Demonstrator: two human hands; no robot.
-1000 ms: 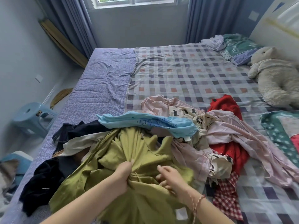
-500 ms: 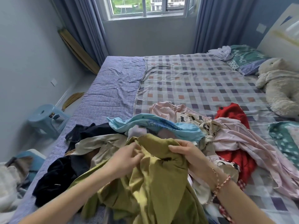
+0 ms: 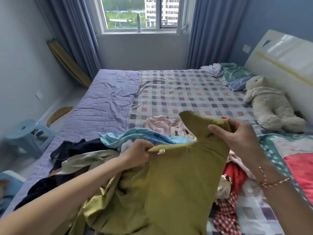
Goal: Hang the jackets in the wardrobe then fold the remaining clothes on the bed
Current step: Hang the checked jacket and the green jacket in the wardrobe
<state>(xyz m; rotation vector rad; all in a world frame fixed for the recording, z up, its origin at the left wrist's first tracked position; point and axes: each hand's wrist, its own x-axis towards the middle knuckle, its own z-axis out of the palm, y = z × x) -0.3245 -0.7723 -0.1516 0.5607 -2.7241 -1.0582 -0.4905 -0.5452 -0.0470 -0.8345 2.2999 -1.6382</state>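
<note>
Your left hand (image 3: pixel 138 154) and right hand (image 3: pixel 237 134) both have fingers curled tight on the top edge of the green jacket (image 3: pixel 177 180), holding it up above the clothes pile (image 3: pixel 108 150) on the bed (image 3: pixel 105 106). The jacket's lower part drapes onto that pile. A stuffed bear (image 3: pixel 269 107) lies far right of the jacket.

A window (image 3: pixel 142 12) sits at the top centre of the frame, letting in daylight, with blue-grey curtains (image 3: pixel 72 31) hanging at either side against pale grey walls (image 3: pixel 17 48). The bed (image 3: pixel 105 106) fills the middle, its white headboard (image 3: pixel 279 55) at the upper right against a darker blue wall (image 3: pixel 271 17). At the left edge a light blue plastic stool (image 3: pixel 28 138) stands on the floor (image 3: pixel 72 97), and wooden boards (image 3: pixel 67 63) lean in the corner beside the left curtain.
</note>
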